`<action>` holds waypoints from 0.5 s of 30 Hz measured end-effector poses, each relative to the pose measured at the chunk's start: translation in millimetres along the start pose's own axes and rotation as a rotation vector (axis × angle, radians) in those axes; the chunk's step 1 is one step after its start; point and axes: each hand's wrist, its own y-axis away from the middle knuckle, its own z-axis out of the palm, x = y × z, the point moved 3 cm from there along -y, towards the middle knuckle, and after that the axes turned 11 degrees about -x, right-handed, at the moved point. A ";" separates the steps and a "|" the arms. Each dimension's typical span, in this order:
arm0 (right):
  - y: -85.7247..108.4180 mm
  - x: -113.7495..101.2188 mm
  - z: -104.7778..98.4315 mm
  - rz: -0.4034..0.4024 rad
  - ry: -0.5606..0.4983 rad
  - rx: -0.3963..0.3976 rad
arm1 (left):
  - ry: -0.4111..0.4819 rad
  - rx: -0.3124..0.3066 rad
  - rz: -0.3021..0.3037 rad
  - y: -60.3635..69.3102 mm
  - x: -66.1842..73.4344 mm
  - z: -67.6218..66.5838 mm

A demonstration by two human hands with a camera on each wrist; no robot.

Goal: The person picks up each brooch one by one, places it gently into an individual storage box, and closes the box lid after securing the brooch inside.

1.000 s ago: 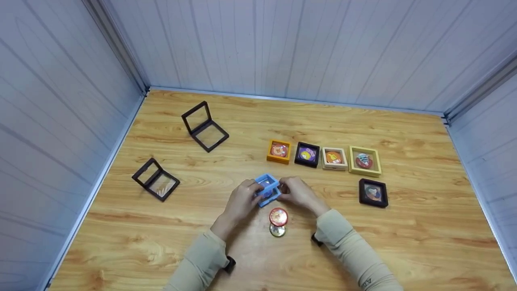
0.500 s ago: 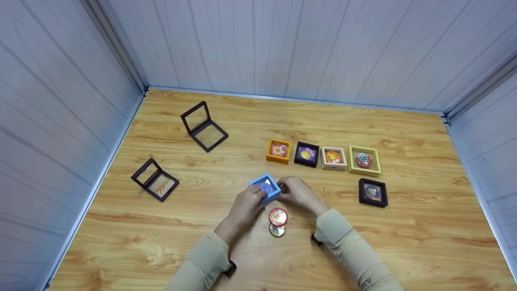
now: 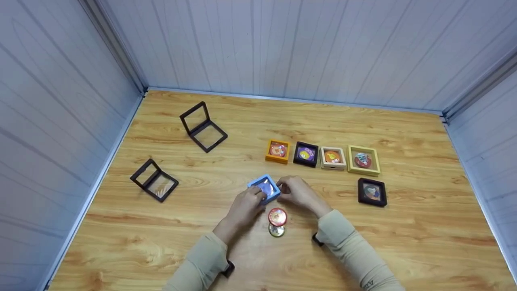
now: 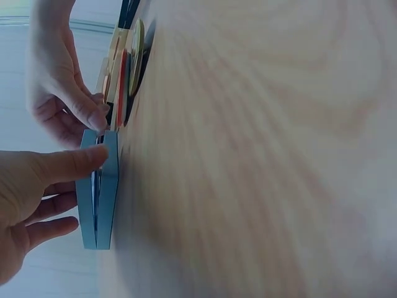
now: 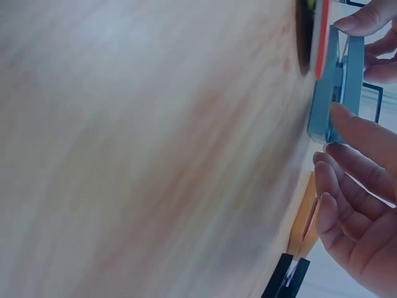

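Note:
A light-blue square display frame (image 3: 270,197) lies almost folded together mid-table, a purple round badge (image 3: 264,187) behind its clear film. In the left wrist view a thin gap runs between the frame's two halves (image 4: 108,205). My left hand (image 3: 245,204) grips its left side, thumb along the edge and fingers over the top. At the right corner, my right hand (image 3: 298,194) pinches the frame with thumb and curled forefinger; the right wrist view has that thumb (image 5: 366,133) on the seam. Just in front, a red round badge (image 3: 277,216) overlaps a green-rimmed one (image 3: 276,231).
Behind stand an orange frame (image 3: 277,151), a black frame (image 3: 305,154), a cream frame (image 3: 333,157) and a yellow frame (image 3: 363,160), each with a badge. Another black frame (image 3: 372,192) lies right. Two unfolded black frames (image 3: 208,135) sit left. Pale panels (image 3: 274,44) wall the table.
The blue frame's raised upper half has come down onto its lower half, with my left fingers moving over its top. My right hand has stayed at the corner.

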 end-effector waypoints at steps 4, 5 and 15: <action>2.9 -3.1 -1.1 -0.031 0.059 0.050 | 0.025 -0.020 -0.022 3.4 -3.7 -5.2; 3.5 -3.5 -0.9 -0.043 0.074 0.064 | 0.030 -0.013 -0.023 4.1 -5.0 -6.7; 4.6 -9.2 2.8 -0.223 0.212 0.073 | 0.003 0.060 -0.044 3.3 -28.0 -30.9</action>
